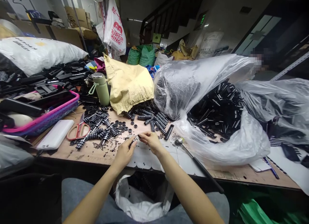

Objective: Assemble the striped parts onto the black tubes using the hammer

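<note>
My left hand (125, 151) is closed around a small dark part with a shiny metal end (134, 139), just over the front of the table. Beside it, my right hand (151, 141) is pinched, its fingertips almost meeting that part. Whatever lies in the right pinch is too small to make out. Tiny dark rings (108, 146) are scattered to the left of the hands. Behind them are round black discs (120, 126) and ribbed black-and-white cylinders (159, 121), some at the left with metal rods through them. A black plastic strip (169, 132) lies just beyond my right hand.
A hammer (193, 158) overhangs the front edge at right. Scissors (78, 132), a white power bank (56, 134), a pink-rimmed basket (70, 103) and a green flask (100, 88) stand left. Plastic bags (224, 153) surround black parts at right. A white sack (142, 211) sits between my knees.
</note>
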`<action>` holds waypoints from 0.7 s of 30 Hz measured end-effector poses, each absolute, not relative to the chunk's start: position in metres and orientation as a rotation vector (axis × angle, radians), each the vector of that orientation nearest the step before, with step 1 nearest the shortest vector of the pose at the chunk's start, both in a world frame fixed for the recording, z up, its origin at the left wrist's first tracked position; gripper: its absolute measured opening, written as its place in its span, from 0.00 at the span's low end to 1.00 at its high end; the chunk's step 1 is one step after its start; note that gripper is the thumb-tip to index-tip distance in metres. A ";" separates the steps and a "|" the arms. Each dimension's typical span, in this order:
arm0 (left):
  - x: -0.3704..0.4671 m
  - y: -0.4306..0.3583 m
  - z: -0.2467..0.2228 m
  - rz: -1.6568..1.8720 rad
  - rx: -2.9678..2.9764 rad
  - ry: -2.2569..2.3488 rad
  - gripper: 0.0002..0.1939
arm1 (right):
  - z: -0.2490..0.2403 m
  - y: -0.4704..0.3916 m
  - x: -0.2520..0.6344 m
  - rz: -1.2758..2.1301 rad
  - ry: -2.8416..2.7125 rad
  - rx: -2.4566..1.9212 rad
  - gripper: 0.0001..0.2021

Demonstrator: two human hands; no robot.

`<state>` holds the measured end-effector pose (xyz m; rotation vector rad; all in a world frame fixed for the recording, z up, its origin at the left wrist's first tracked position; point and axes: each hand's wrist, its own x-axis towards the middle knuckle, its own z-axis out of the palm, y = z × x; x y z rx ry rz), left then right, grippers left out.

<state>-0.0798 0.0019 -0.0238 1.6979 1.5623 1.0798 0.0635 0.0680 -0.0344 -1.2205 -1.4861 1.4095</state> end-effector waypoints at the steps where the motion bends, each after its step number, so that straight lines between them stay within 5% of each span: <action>1: -0.076 0.001 -0.023 1.075 1.722 1.549 0.19 | -0.032 0.063 0.063 1.479 -1.413 -1.204 0.15; 15: -0.063 -0.009 -0.024 0.994 1.920 1.574 0.19 | -0.012 0.032 0.076 1.656 -1.174 -1.059 0.13; 21: -0.054 -0.006 -0.024 1.194 1.568 1.457 0.18 | -0.007 0.057 0.101 0.716 -1.968 -1.441 0.14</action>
